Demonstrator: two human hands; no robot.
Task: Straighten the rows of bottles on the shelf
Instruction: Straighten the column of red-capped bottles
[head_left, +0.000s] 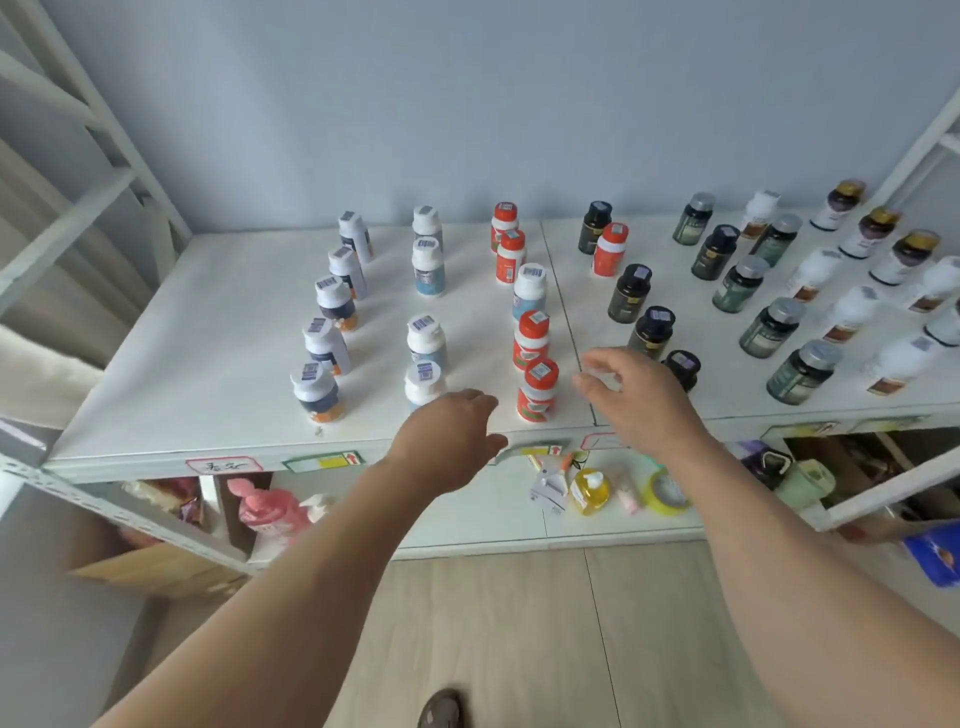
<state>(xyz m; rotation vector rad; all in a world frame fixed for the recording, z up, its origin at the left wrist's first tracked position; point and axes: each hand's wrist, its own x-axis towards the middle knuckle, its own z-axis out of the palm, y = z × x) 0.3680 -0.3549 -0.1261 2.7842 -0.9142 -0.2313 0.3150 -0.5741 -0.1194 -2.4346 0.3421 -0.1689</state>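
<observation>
White shelf (218, 332) is showing me tidy outer rows, while an orange-capped bottle (609, 249) is sitting among the black bottles (630, 292) and needing sorting, and my left hand (452, 431) and right hand (631, 397) are hovering loose-fingered, holding nothing

Single head-worn wide-angle view, forward and down; near, above the shelf (218, 332) front edge

White flat-topped shelf (218, 332) carries upright plastic bottles in rows: white-capped (326, 343), orange-capped (531, 340), black (629, 292), dark green (772, 327)
</observation>
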